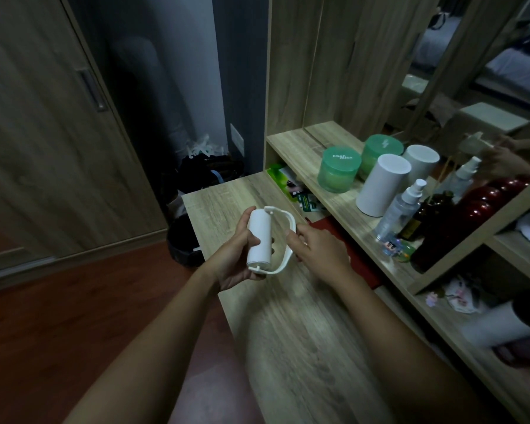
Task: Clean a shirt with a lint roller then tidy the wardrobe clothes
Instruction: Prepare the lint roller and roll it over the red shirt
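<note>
I hold a white lint roller point(260, 237) above the wooden dressing table point(291, 325). My left hand point(237, 255) wraps around its white cylinder from the left. My right hand point(317, 250) pinches the curved white handle on the roller's right side. The wardrobe's wooden sliding door point(52, 142) stands at the left, and the opening beside it is dark. No shirt shows in this view.
On the shelf to the right stand two green jars point(338, 172), a white cylinder point(381, 185), a spray bottle point(403, 209) and a dark brown bottle point(426, 234), backed by a mirror point(487, 71). A black bag point(208, 172) and a dark bin point(182, 246) sit on the floor past the table's end.
</note>
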A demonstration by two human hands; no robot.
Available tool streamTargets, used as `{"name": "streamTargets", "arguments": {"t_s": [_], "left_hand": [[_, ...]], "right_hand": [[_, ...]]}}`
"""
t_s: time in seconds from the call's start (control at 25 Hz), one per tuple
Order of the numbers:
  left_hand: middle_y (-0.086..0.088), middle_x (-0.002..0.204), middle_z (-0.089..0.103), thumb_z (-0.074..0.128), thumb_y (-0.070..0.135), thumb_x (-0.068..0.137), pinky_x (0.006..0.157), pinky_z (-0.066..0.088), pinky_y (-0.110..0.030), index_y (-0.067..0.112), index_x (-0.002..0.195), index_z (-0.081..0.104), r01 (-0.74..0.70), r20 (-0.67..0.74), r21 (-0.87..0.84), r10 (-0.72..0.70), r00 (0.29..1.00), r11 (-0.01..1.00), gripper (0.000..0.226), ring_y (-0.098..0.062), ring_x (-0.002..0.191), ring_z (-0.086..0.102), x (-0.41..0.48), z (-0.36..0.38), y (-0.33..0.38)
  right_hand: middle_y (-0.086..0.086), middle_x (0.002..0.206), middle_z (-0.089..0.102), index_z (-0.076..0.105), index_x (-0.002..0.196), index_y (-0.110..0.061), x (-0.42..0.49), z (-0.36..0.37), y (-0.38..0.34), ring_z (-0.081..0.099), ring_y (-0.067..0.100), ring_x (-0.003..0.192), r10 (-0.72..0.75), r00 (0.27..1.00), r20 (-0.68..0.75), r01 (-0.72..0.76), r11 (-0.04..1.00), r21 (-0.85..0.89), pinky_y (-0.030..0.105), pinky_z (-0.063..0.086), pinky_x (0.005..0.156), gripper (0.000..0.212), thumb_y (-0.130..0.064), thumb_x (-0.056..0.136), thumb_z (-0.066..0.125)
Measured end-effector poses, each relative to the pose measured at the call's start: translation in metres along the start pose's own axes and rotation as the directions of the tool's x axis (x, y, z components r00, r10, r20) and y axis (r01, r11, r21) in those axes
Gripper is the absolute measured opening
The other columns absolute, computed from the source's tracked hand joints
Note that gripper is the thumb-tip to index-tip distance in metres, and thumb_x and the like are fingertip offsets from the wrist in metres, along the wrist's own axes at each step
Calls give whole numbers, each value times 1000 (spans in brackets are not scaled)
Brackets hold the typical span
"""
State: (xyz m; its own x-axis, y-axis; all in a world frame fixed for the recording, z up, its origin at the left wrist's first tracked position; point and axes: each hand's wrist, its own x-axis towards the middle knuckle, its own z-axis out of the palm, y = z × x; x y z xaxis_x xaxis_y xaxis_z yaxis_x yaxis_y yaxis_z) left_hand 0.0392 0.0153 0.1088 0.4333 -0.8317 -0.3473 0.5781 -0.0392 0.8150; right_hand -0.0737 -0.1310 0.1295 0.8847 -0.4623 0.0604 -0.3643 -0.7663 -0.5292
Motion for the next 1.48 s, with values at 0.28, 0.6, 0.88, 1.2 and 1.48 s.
{"name": "streamTargets", "arguments": {"t_s": [0.28,0.6,0.88,1.2,1.48], "left_hand": [[-11,101,50,45,19,75,58,48,-34,51,111,48,-160,-159,64,168,973,985,48,-24,58,58,3,11,-5],[-8,100,51,67,11,83,47,45,-27,45,121,42,-211,-322,294,304,897,932,57,-23,60,53,-1,21,-6],[-15,108,52,64,5,79,47,45,-27,53,115,46,-245,-350,366,377,858,898,63,-25,59,55,-5,21,-9],[-12,96,57,63,5,77,52,48,-31,51,121,42,-267,-315,442,427,848,856,68,-23,56,56,-9,25,-4],[-13,91,55,63,7,75,48,45,-30,50,119,42,-302,-273,412,433,859,860,65,-23,53,54,-14,26,0]], "right_hand": [[-11,59,53,36,62,-28,-3,1,-12,52,6,58,7,995,104,-11,999,32,27,28,54,37,-44,96,37],[3,78,70,52,84,-18,0,6,-18,66,24,74,11,996,84,-12,1000,17,35,50,69,36,-44,94,29],[0,75,69,58,95,-18,-2,4,-29,66,19,63,73,996,50,-79,989,122,35,51,70,46,-47,97,22],[12,102,67,55,116,-16,-9,2,-43,61,33,95,189,977,-98,-180,980,90,34,36,69,50,-40,100,15],[12,105,66,54,119,-15,-10,5,-46,60,32,96,227,968,-107,-215,970,110,34,35,70,50,-39,100,14]]}}
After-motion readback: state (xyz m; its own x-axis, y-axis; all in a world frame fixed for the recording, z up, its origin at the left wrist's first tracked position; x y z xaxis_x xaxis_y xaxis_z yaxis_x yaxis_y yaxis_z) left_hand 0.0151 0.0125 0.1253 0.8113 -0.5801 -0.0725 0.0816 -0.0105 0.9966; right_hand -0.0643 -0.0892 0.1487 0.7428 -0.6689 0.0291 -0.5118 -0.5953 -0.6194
